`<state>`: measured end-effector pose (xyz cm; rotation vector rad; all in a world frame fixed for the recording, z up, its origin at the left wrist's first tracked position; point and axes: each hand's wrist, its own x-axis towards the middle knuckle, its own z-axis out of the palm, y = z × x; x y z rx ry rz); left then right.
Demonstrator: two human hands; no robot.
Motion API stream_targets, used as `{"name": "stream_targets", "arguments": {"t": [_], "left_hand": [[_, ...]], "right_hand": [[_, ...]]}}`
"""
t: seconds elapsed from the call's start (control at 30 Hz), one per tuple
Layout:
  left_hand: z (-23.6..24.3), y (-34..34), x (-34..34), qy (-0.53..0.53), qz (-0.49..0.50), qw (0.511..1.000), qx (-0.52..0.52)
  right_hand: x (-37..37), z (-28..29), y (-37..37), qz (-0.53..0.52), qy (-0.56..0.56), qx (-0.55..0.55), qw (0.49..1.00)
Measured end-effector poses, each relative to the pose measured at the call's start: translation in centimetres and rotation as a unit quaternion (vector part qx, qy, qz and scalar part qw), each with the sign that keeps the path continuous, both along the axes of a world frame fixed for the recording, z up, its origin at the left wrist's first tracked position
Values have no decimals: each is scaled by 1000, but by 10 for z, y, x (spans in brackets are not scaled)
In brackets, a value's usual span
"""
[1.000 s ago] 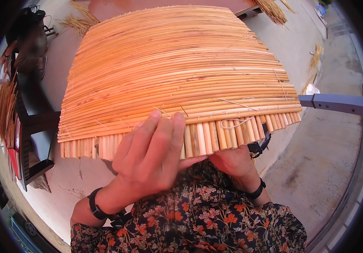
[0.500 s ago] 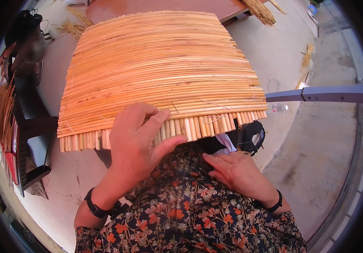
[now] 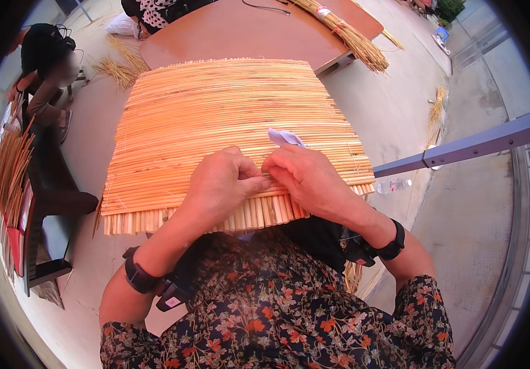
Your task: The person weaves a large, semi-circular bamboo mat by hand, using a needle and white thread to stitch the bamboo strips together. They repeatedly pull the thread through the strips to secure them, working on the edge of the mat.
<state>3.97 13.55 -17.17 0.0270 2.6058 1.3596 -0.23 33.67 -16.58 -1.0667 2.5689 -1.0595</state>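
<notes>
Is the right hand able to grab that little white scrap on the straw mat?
Probably yes. The right hand rests on the straw mat, and the white scrap lies just past its fingers with nothing between them.

Two hands meet on one woven reed mat (image 3: 215, 123): the left hand (image 3: 225, 184) and the right hand (image 3: 308, 178), fingertips touching at its near edge. One pale scrap of cloth (image 3: 284, 136) lies just beyond the right hand. Each wrist carries one black band, two in all. Beyond the mat stands one brown table (image 3: 240, 34) with one long straw bundle (image 3: 345, 34) on it. One plastic bottle (image 3: 394, 184) lies to the right of the hands, and one other person (image 3: 46, 67) sits far to their left.
</notes>
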Motion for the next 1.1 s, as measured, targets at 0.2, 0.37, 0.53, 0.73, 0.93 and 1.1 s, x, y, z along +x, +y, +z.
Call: {"name": "stream_targets", "arguments": {"t": [0.2,0.37,0.53,0.73,0.93,1.1], "left_hand": [[-9,-1,8,48,18,998,47],[-10,-3,8,48,23,995,84],[-8,-5,8,42,21,995,83],[-1,-15,-1,-13,-37,995,88],[-12,-15,-7,0,-79,994,73],[-9,-13,-2,-12,-33,995,91]], "right_hand": [[-7,2,1,-8,-120,-10,993],[-15,0,2,-26,-238,-18,971],[-18,-2,2,-21,-262,-18,965],[-19,0,1,4,-235,-6,972],[-20,-1,1,13,-200,-1,980],[-19,-3,-1,-7,-229,-13,973]]}}
